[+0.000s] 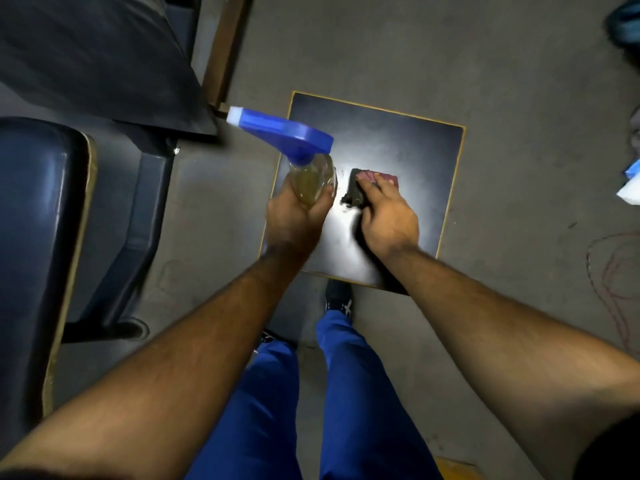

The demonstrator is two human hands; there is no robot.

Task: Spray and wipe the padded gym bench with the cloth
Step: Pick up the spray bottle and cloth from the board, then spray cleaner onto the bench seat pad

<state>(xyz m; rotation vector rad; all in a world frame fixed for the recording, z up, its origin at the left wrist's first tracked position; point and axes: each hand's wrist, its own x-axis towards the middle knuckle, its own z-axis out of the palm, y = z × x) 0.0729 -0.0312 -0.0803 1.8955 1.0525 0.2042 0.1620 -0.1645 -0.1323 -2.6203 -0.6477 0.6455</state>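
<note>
The left hand (294, 220) has its grip wrapped round a spray bottle (304, 168) (blue trigger head); the right hand (388, 216) presses a cloth (356, 192) onto the tabletop (415, 161), grip flattened on it.

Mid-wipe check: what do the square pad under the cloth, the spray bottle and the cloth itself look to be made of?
Square pad: dark, smooth, likely vinyl or faux leather; strong glare off its middle, thin yellowish edge trim.
Spray bottle, in the left hand: clear plastic body showing yellowish liquid, opaque glossy blue plastic trigger head, white nozzle tip.
Cloth, under the right hand: soft, matte, crumpled fabric, dark with reddish part.
</note>
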